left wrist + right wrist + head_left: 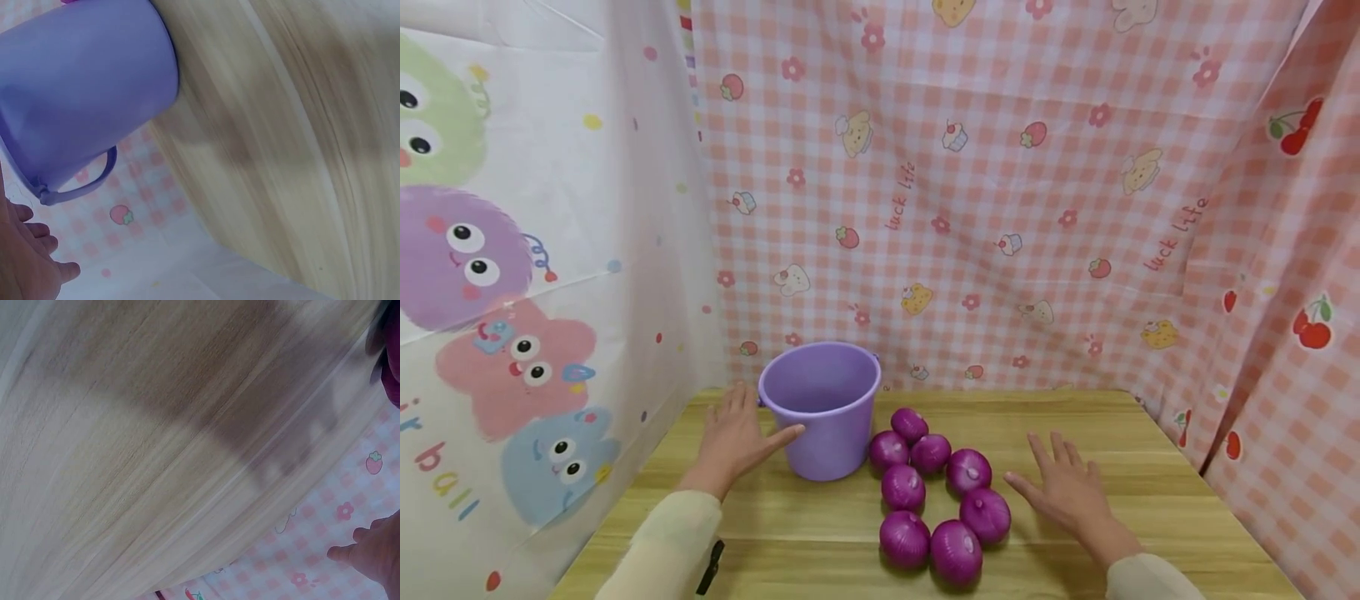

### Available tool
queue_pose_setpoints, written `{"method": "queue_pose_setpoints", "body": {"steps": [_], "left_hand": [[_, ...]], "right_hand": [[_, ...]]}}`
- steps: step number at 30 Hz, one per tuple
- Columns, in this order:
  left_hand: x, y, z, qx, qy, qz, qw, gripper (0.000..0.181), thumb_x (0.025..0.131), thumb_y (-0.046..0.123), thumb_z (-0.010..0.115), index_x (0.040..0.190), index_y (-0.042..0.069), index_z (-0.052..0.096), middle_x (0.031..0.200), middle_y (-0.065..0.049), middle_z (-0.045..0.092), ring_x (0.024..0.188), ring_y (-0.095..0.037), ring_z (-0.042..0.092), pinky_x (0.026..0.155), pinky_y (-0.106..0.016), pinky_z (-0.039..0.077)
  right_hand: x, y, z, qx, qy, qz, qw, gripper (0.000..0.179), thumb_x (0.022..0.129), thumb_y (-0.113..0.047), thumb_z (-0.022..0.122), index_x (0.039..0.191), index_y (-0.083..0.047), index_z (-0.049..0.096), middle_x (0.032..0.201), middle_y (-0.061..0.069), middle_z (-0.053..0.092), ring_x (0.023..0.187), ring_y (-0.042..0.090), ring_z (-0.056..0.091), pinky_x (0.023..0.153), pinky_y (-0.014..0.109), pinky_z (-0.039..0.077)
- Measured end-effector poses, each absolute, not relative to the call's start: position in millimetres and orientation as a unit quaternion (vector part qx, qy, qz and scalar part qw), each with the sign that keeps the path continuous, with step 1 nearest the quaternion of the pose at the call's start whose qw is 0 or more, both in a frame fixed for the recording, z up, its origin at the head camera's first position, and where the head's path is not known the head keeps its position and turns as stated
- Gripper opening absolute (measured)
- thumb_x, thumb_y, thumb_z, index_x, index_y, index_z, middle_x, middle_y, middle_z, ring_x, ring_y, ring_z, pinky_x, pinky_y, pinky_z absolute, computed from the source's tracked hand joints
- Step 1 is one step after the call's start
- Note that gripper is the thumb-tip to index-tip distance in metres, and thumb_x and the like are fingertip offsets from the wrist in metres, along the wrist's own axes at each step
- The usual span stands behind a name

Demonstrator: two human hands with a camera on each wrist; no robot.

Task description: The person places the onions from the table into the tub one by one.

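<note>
A purple bucket (831,446) stands upright toward the back of the table, and its handle (94,186) shows in the left wrist view. My left hand (733,442) is just left of the bucket, fingers spread, its thumb overlapping the bucket's side in the head view. Several purple-red onions (985,516) lie in a loose ring to the right of the bucket. My right hand (1067,487) is held to the right of the onions with its fingers spread and nothing in them. In the right wrist view, that hand (369,553) appears at the lower right.
The wood-grain table (805,558) ends at a back edge against a pink checked curtain (985,275). A white cartoon-printed sheet (647,208) hangs on the left. A small black strip (711,567) shows beside the left sleeve.
</note>
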State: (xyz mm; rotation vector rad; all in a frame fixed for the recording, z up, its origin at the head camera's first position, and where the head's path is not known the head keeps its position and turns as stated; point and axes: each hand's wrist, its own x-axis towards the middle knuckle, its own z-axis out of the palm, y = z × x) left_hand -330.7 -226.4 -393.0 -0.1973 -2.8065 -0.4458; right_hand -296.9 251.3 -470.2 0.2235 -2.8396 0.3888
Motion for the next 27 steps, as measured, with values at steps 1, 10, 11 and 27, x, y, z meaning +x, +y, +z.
{"method": "queue_pose_setpoints", "body": {"steps": [1,10,11,27], "left_hand": [[-332,-225,-392,-0.069,-0.973,-0.159,0.149,0.119,0.081,0.08,0.054,0.151,-0.011,0.023,0.154,-0.035,0.023,0.143,-0.051,0.018,0.11,-0.071,0.012],[-341,-214,-391,-0.058,-0.971,-0.173,0.154,0.111,0.085,0.076,0.054,0.148,-0.012,0.028,0.149,-0.034,0.033,0.14,-0.051,0.026,0.109,-0.07,0.018],[-342,-213,-391,-0.056,-0.971,-0.171,0.155,0.111,0.085,0.075,0.054,0.148,-0.012,0.029,0.148,-0.035,0.034,0.139,-0.051,0.027,0.109,-0.07,0.019],[-345,-212,-390,-0.036,-0.975,-0.174,0.132,0.109,0.087,0.075,0.05,0.149,-0.011,0.027,0.147,-0.036,0.035,0.135,-0.052,0.032,0.108,-0.07,0.021]], "right_hand": [[-297,250,-471,0.079,-0.978,0.135,0.135,0.088,0.094,-0.067,0.048,0.152,-0.001,0.035,0.152,0.037,0.024,0.135,0.059,0.027,0.102,0.077,0.019],[-294,241,-474,0.102,-0.971,0.157,0.148,0.08,0.095,-0.057,0.055,0.15,-0.002,0.039,0.151,0.036,0.029,0.135,0.057,0.03,0.103,0.076,0.021],[-294,240,-474,0.105,-0.97,0.159,0.15,0.08,0.095,-0.057,0.055,0.15,-0.002,0.039,0.15,0.036,0.03,0.134,0.057,0.031,0.102,0.076,0.021],[-280,232,-481,0.152,-0.953,0.238,0.107,0.082,0.093,-0.058,0.058,0.151,-0.003,0.039,0.146,0.031,0.041,0.129,0.053,0.042,0.102,0.067,0.035]]}}
